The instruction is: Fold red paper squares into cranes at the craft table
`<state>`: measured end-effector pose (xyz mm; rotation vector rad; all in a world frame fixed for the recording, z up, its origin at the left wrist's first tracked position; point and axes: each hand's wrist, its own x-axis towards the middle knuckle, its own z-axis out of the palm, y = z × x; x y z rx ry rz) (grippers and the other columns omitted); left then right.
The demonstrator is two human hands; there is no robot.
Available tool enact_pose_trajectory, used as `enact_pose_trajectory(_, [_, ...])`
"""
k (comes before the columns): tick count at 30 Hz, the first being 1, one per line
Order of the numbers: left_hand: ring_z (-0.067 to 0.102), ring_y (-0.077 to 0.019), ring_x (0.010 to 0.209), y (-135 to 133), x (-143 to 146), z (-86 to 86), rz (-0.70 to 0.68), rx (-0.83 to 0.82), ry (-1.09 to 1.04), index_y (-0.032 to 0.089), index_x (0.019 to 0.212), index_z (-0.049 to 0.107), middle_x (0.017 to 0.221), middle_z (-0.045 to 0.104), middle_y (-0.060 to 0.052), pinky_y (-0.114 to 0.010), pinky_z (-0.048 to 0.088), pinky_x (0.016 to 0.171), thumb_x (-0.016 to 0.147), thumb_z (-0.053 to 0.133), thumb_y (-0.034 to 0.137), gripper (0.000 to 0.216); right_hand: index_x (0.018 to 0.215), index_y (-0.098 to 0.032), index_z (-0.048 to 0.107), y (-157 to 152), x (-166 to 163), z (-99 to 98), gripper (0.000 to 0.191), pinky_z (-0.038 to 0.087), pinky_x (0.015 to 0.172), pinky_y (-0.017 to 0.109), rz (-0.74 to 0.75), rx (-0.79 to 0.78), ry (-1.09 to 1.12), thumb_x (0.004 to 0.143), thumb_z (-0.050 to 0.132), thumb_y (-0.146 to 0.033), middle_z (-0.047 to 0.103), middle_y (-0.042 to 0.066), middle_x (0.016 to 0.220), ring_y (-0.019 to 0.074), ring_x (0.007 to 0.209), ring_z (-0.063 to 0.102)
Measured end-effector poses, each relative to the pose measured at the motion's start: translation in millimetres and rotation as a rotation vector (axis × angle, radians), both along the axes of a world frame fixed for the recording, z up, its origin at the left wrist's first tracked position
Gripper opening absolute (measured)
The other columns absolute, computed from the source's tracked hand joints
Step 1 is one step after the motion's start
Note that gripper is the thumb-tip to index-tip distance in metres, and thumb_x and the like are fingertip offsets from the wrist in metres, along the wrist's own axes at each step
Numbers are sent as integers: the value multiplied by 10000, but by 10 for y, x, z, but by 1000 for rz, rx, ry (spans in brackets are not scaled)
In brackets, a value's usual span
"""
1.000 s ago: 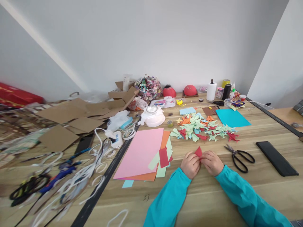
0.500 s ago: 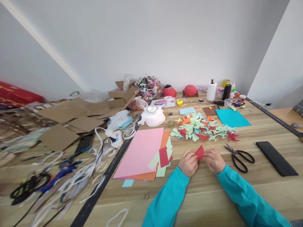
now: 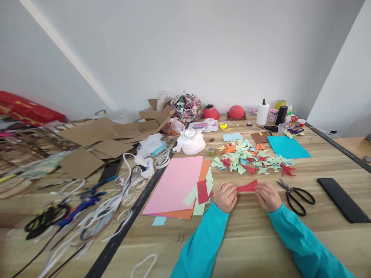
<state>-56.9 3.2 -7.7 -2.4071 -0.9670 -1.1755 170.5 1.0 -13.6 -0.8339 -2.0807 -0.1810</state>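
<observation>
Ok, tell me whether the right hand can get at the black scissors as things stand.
Probably yes: the scissors lie just beside the right hand on bare table, though it holds the red paper.

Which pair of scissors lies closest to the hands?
The black-handled scissors just right of the right hand, blades pointing toward it; the back scissors lie by the white roll, the blurred scissors far left among cords.

Bench [image 3: 249, 235] layout. The paper strip [image 3: 247, 188] spans between the left hand [image 3: 225, 197] and right hand [image 3: 268, 196]. Sheets [image 3: 176, 185] lie left of the left hand. Scissors [image 3: 295, 193] lie just right of the right hand, with the phone [image 3: 343, 199] farther right. Folded figures [image 3: 249, 158] are heaped behind the hands. Cardboard [image 3: 95, 139] is at far left.
</observation>
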Motion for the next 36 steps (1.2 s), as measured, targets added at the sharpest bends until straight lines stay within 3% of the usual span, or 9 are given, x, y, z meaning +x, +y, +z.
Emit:
enact_pose_trajectory(17, [582, -183, 862, 8, -25, -4, -5, 29, -25, 176, 841, 641, 867, 690, -38, -410, 418, 851, 738, 531, 113, 163, 874, -186, 640, -7, 5, 27, 166, 512, 748, 357, 4, 16, 0, 796, 515, -110, 665, 73, 841, 192, 845, 577])
enact_pose_trajectory(24, [584, -189, 845, 38, -108, -3, 45, 31, -80, 166, 834, 637, 845, 687, -53, -409, 437, 833, 731, 515, 102, 172, 886, -187, 632, 46, 117, 25, 173, 507, 777, 378, -68, 43, 61, 790, 516, -101, 664, 76, 843, 198, 844, 578])
enact_pose_trajectory(30, [560, -218, 967, -99, 122, 13, -11, -15, -12, 177, 981, 624, 1031, 654, -95, -427, 424, 863, 782, 482, 171, 244, 872, -178, 629, -52, -80, 1, 160, 496, 772, 341, 16, 22, -10, 788, 521, -96, 665, 70, 845, 185, 861, 575])
enact_pose_trajectory(36, [563, -198, 923, -150, 341, -56, -108, -35, 64, 142, 938, 634, 975, 661, -99, -417, 428, 865, 799, 464, 172, 221, 872, -152, 621, -145, -261, -8, 171, 482, 763, 332, 101, 7, -79, 815, 466, -104, 660, 84, 883, 187, 879, 559])
